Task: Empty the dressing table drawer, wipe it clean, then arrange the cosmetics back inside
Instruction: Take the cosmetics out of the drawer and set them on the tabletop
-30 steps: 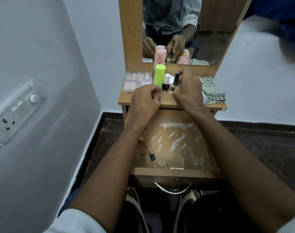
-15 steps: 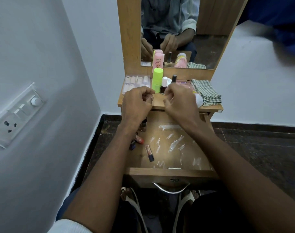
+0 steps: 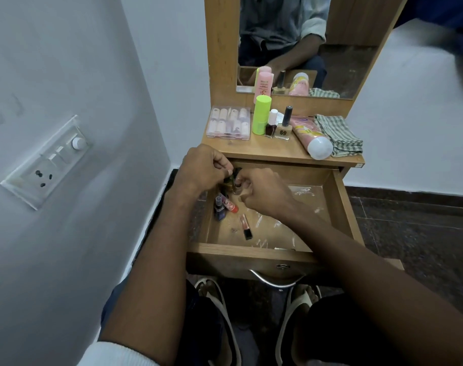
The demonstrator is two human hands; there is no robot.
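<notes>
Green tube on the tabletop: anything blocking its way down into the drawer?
Partly. Both hands, left hand and right hand, sit over the drawer's back-left corner with small bottles there. The green tube stands upright, a dark red polish bottle beside it. The drawer's right side looks open.

1. Bare forearms, with the left hand and right hand uncovered and free of rings or bands.
2. White ribbed sleeve pushed up above the left elbow.
3. Dark trousers over both knees.
4. Pale open sandals, straps crossing bare toes.
5. In the mirror, a grey buttoned shirt with rolled pale cuffs.
</notes>
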